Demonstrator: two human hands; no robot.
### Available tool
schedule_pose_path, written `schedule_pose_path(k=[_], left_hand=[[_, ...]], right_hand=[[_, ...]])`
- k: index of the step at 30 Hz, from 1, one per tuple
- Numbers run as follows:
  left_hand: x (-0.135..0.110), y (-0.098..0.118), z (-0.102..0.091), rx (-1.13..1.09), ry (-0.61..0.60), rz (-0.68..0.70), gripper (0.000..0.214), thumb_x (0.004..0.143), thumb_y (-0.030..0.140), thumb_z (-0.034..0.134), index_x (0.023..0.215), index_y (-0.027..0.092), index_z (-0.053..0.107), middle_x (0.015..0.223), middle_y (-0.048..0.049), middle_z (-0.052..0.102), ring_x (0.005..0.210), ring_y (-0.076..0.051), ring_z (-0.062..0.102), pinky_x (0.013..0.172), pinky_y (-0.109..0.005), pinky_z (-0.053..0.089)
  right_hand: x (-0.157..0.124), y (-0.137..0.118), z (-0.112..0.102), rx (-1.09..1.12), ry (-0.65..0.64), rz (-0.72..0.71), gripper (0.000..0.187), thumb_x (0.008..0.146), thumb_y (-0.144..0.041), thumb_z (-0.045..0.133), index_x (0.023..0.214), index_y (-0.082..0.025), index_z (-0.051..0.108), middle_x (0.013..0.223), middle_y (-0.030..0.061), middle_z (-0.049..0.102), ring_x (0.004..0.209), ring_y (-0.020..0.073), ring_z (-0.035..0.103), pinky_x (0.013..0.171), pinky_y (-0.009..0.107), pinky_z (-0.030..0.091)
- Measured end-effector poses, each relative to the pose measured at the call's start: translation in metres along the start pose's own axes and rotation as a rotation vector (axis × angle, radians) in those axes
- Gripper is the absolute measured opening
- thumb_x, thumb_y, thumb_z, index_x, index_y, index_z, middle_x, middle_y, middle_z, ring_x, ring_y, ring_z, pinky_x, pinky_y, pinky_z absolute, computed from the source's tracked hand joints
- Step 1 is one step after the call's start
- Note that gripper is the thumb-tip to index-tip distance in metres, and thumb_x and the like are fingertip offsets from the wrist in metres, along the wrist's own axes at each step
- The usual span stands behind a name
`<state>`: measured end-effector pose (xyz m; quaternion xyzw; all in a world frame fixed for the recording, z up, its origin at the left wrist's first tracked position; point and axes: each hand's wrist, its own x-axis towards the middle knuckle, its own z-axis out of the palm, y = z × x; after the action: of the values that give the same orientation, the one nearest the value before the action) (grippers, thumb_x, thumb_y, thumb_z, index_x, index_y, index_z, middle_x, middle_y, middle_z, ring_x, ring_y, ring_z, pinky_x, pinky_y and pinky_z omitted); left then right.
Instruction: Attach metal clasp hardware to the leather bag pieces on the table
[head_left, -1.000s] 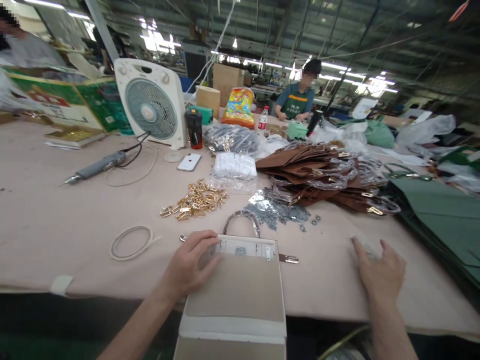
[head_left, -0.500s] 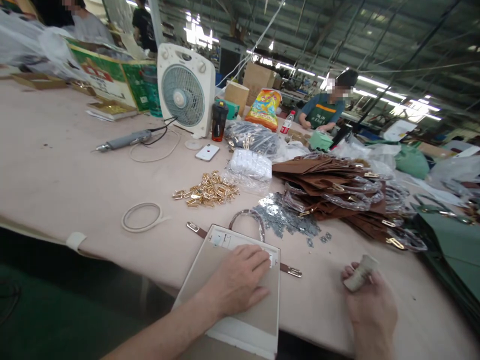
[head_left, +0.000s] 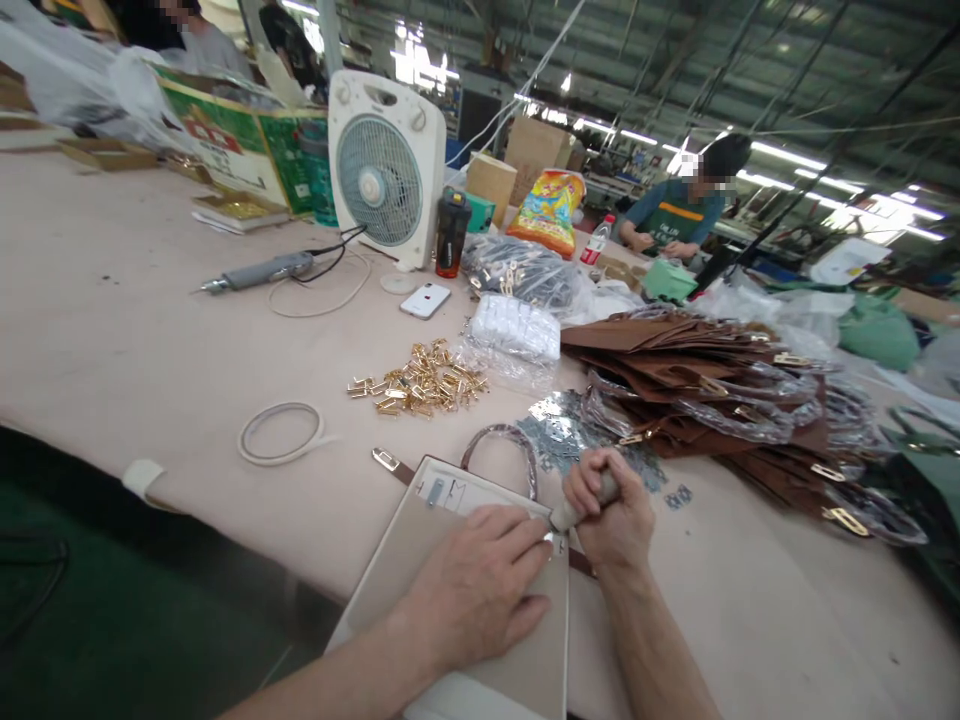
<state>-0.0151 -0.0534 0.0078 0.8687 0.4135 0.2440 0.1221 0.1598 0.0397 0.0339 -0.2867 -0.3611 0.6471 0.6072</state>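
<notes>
flat beige bag (head_left: 409,550), at table (head_left: 165,350) edge; left hand (head_left: 484,585) laid palm-down on it, fingers loosely extended; right hand (head_left: 615,520) curled tight round stubby tool handle (head_left: 566,517); shallow tray (head_left: 276,218), gold-coloured pieces (head_left: 241,209) inside.

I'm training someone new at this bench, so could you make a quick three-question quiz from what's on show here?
1. True or false: the right hand is open and holds nothing.
2. Multiple choice: the large stack beyond that hand is mostly A) white, B) brown, C) yellow.
3. Compare: which lies nearer the left hand, the gold-coloured fittings or the phone?

Key:
1. False; its fingers are closed around a greyish tool.
2. B.
3. The gold-coloured fittings.
</notes>
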Motion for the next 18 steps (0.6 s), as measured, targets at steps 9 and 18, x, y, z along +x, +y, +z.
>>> schedule_pose_path(k=[9,18], left_hand=[[0.0027,-0.0014,0.0035,0.023,0.012,-0.001,0.041,0.098,0.042,0.065,0.132,0.020,0.059,0.136,-0.0065,0.065,0.127,-0.026,0.055,0.109,-0.043,0.043],[0.0028,-0.0028,0.0042,0.018,0.024,0.004,0.038,0.097,0.040,0.065,0.129,0.020,0.060,0.135,-0.0082,0.065,0.125,-0.027,0.057,0.108,-0.042,0.043]], right_hand=[[-0.0044,0.0034,-0.0033,-0.010,0.035,-0.025,0.034,0.095,-0.043,0.069,0.072,-0.020,0.058,0.055,-0.0097,0.036,0.038,0.0037,0.020,0.037,0.015,0.027],[-0.0026,0.0099,-0.0005,-0.049,0.026,0.014,0.035,0.095,-0.042,0.067,0.070,-0.020,0.056,0.054,-0.0097,0.035,0.037,0.0034,0.021,0.036,0.015,0.027]])
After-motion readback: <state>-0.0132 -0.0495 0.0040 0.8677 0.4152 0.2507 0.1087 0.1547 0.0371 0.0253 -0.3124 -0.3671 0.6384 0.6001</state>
